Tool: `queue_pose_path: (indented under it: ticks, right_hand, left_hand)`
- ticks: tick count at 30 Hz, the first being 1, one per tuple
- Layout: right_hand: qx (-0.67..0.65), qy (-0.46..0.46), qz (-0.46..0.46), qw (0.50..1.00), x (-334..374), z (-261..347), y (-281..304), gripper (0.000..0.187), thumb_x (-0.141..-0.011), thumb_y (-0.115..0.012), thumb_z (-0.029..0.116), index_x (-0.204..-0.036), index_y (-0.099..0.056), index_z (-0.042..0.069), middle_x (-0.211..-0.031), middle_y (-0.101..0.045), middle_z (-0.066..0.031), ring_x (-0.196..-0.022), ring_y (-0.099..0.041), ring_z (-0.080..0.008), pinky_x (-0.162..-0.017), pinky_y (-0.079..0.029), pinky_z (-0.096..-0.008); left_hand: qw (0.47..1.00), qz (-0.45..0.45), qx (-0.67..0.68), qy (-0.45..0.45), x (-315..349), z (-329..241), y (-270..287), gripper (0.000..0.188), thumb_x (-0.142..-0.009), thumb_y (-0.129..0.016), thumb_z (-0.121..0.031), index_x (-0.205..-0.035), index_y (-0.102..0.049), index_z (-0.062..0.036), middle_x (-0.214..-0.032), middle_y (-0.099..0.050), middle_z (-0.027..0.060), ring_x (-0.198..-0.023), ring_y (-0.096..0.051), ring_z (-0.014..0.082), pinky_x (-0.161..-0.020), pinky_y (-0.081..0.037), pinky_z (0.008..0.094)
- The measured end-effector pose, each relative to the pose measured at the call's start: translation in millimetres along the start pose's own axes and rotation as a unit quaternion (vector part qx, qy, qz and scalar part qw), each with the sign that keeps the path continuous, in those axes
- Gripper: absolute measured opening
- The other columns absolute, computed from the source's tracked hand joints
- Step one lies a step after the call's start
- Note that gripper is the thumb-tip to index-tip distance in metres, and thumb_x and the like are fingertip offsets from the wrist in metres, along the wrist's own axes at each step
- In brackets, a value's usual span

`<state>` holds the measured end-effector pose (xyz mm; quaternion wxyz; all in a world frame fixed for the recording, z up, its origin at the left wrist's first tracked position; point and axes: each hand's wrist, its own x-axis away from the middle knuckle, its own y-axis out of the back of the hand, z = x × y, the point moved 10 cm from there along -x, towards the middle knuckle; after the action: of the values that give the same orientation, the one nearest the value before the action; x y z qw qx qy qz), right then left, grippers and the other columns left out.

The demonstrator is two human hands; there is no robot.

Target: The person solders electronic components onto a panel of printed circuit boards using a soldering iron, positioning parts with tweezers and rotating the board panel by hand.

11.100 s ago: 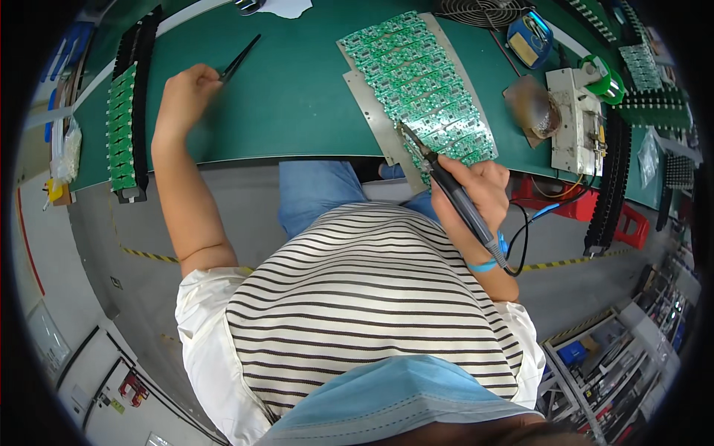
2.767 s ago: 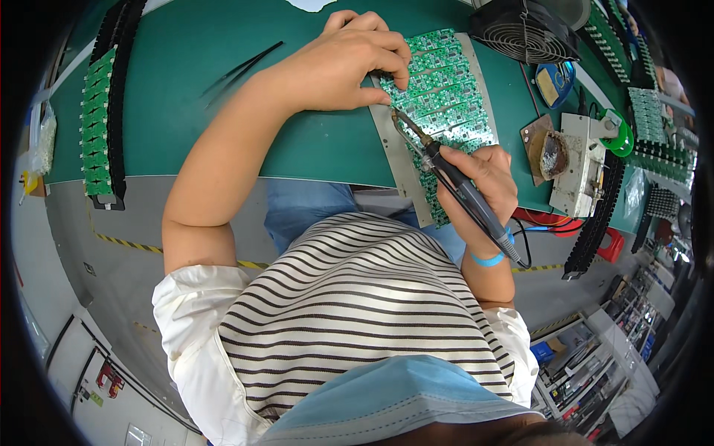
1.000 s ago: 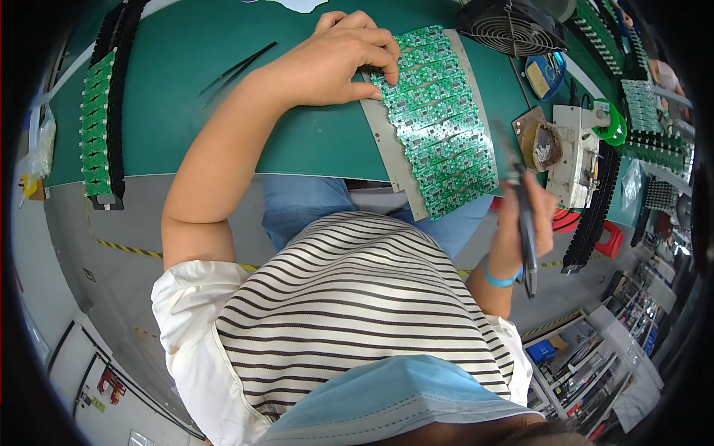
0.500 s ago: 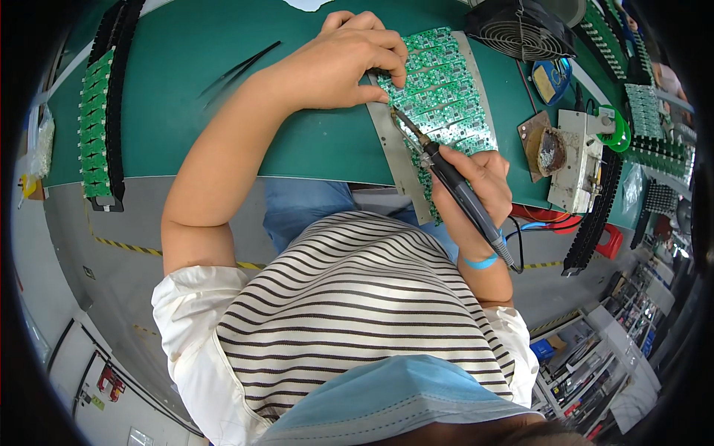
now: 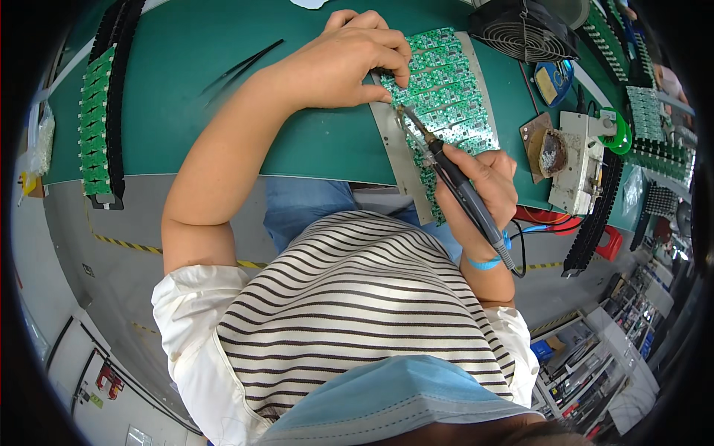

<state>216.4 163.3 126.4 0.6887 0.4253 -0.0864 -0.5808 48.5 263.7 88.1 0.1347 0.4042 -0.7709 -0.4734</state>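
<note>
A panel of green circuit boards (image 5: 448,97) lies on a metal plate (image 5: 405,171) that overhangs the near edge of the bench. My left hand (image 5: 349,63) rests over the panel's left edge, fingers curled and thumb at the near side. A small dark part shows under those fingertips, mostly covered. My right hand (image 5: 483,182) grips a black soldering iron (image 5: 470,204) like a pen. Its tip points up and left, close to my left thumb at the boards' left edge. Whether the tip touches a board I cannot tell.
Black tweezers (image 5: 244,68) lie left of my left forearm. A black rack of green boards (image 5: 97,126) stands far left. Back right is a fan with a wire guard (image 5: 526,36). Nearer sit a soldering-iron stand (image 5: 576,167), green solder spool (image 5: 616,130) and blue dish (image 5: 552,82).
The soldering iron in my right hand has shifted slightly to the right, its tip a little farther from my left thumb. My left hand keeps its curled pose at the boards.
</note>
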Motion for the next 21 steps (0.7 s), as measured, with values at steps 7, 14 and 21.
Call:
queue_pose_path:
  ticks: [7, 14, 21]
  right_hand:
    - [0.063, -0.049, -0.099, 0.992, 16.1, -17.3, 43.5, 0.051, -0.066, -0.081, -0.001, -0.117, -0.081, 0.006, -0.080, -0.069, 0.0011, -0.079, -0.054, -0.0156, -0.086, -0.042, -0.0299]
    - [0.250, -0.132, -0.294, 0.913, 78.7, -57.8, 118.0, 0.043, -0.080, -0.084, -0.003, -0.121, -0.080, 0.007, -0.085, -0.069, -0.0031, -0.080, -0.056, -0.0178, -0.082, -0.047, -0.0296]
    - [0.223, -0.116, -0.293, 0.922, 81.0, -41.4, 108.6, 0.047, -0.075, -0.085, -0.003, -0.121, -0.080, 0.008, -0.084, -0.069, -0.0011, -0.080, -0.057, -0.0172, -0.083, -0.047, -0.0292]
  left_hand:
    - [1.000, -0.001, 0.003, -0.001, 0.4, 0.3, -0.6, 0.025, -0.075, -0.088, -0.012, -0.095, -0.075, -0.0180, -0.117, -0.067, -0.0093, -0.116, -0.053, 0.0193, -0.114, -0.029, 0.0433]
    - [1.000, 0.002, 0.006, -0.001, -0.8, 0.4, -1.2, 0.023, -0.076, -0.088, -0.012, -0.095, -0.075, -0.0179, -0.116, -0.067, -0.0091, -0.116, -0.053, 0.0193, -0.115, -0.028, 0.0439]
    - [1.000, -0.007, 0.008, -0.017, 2.1, 5.6, -5.7, 0.025, -0.076, -0.088, -0.011, -0.096, -0.076, -0.0179, -0.116, -0.067, -0.0091, -0.115, -0.053, 0.0191, -0.116, -0.028, 0.0444]
